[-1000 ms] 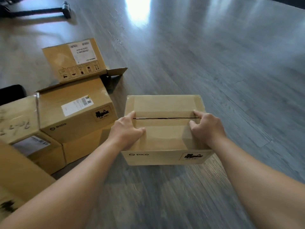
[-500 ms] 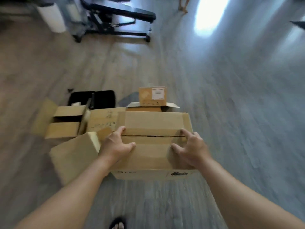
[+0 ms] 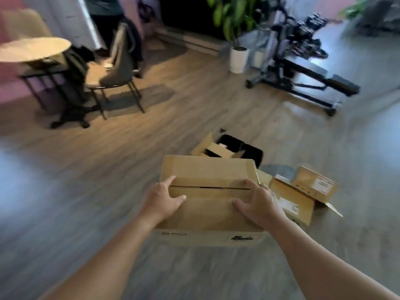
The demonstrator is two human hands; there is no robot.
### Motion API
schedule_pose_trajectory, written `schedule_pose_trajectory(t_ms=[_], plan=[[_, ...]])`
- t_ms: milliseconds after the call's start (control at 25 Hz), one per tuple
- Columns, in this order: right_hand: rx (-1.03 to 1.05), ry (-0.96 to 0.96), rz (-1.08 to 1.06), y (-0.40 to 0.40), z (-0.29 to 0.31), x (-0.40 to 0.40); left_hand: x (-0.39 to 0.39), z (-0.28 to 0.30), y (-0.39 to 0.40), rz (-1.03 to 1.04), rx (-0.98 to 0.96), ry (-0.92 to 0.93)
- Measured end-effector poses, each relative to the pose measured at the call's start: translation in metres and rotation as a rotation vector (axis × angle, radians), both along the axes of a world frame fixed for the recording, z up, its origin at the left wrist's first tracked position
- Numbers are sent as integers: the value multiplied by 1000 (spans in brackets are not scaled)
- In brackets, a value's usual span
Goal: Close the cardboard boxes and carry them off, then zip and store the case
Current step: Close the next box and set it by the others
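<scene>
Two hands carry one closed cardboard box (image 3: pixel 207 191) out in front of the person, above the wood floor (image 3: pixel 86 191). The left hand (image 3: pixel 161 202) clamps the box's left end, fingers wrapped down the side and thumb laid across the top. The right hand (image 3: pixel 258 204) mirrors it on the right end, so the load sits balanced between the forearms. Both thumbs press near the seam where the top flaps meet, probably to keep the untaped flaps from springing up on the way.

Beyond the box, on the floor, an open carton (image 3: pixel 213 148) lies with flaps raised against what looks like the black case (image 3: pixel 251 150), though blur makes that uncertain. To the right, more cardboard boxes (image 3: pixel 303 191) rest on the floor, one with a loose flap, still waiting to be closed and carried.
</scene>
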State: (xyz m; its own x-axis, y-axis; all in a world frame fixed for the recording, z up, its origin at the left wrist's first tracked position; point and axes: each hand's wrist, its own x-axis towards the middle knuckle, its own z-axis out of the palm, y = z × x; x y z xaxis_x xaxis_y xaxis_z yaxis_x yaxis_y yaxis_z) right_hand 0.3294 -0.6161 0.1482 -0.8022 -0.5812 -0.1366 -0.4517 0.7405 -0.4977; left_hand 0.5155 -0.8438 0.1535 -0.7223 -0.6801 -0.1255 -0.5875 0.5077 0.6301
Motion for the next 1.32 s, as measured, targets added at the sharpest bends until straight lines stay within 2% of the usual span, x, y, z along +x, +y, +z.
schedule_pose_trajectory(t_ms=[200, 520, 640, 840, 1120, 1320], plan=[[27, -45, 213, -159, 32, 122, 169, 25, -108, 214, 11, 28], [72, -29, 617, -387, 61, 292, 386, 45, -242, 669, -42, -41], [67, -11, 749, -467, 61, 340, 439, 46, -287, 771, -65, -39], [49, 21, 971, -639, 65, 417, 523, 59, -406, 942, -27, -1], [-55, -32, 1116, -852, 98, 501, 601, 89, -568, 1075, -85, -5], [-45, 2, 1144, -997, 92, 571, 668, 73, -701, 1111, -93, 48]])
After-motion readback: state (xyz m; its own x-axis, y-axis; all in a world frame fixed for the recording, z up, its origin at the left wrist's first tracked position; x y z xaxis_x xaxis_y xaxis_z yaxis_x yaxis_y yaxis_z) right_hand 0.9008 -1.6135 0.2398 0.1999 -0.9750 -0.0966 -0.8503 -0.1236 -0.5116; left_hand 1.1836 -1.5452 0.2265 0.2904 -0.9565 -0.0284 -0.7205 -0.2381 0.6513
